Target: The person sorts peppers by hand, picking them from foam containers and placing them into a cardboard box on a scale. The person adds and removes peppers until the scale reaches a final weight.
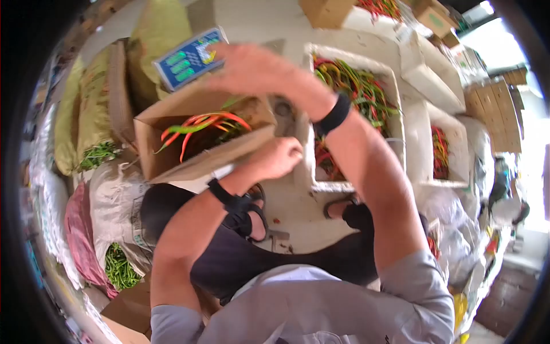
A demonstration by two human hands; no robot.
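Over the cardboard box (150, 150), my right hand (246, 69) is stretched towards the blue scale display (192, 58); its fingers are smeared by motion. My left hand (277, 158) is curled closed beside the box's near right corner, and what it holds, if anything, is too small to name. Red and green chili peppers (197, 127) lie in the box. To the right, a white foam box (401, 137) holds many red and green peppers (358, 86), partly hidden behind my right forearm.
A second foam box (423, 166) with red peppers stands further right. Tall yellowish sacks (94, 109) are at the left, above a white sack (117, 198) and green peppers (120, 266). My feet rest on the floor (298, 221) between the boxes.
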